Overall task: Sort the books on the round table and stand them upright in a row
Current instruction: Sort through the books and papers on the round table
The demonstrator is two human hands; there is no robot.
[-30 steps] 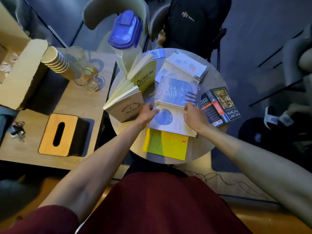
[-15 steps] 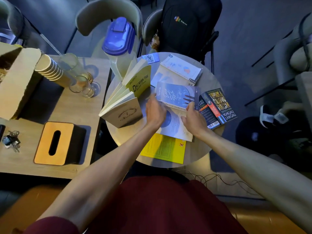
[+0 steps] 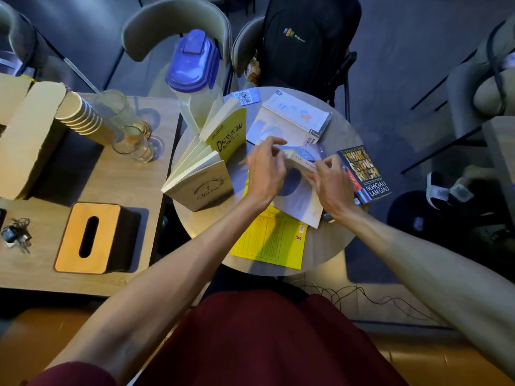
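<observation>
On the round grey table (image 3: 334, 246), a blue-covered book (image 3: 305, 156) is tilted up on edge, held between my left hand (image 3: 266, 169) and my right hand (image 3: 330, 182). Under it lies a white book with a blue circle (image 3: 298, 200), and nearer me a yellow book (image 3: 271, 240) lies flat. At the table's left several books stand leaning in a row, among them a beige one (image 3: 204, 185) and a yellow one (image 3: 227, 133). A white book (image 3: 292, 118) lies flat at the back. A black book with gold lettering (image 3: 365, 172) lies at the right.
A jug with a blue lid (image 3: 193, 76) stands at the table's back left. The wooden side table (image 3: 133, 190) on the left carries a tissue box (image 3: 89, 238), glasses (image 3: 133, 140), stacked paper cups (image 3: 80, 114) and keys (image 3: 16, 236). A backpack (image 3: 306, 43) sits on a chair behind.
Both hands left the flat white book and took the blue-covered book, lifting it from flat to tilted on its edge. The camera drew closer.
</observation>
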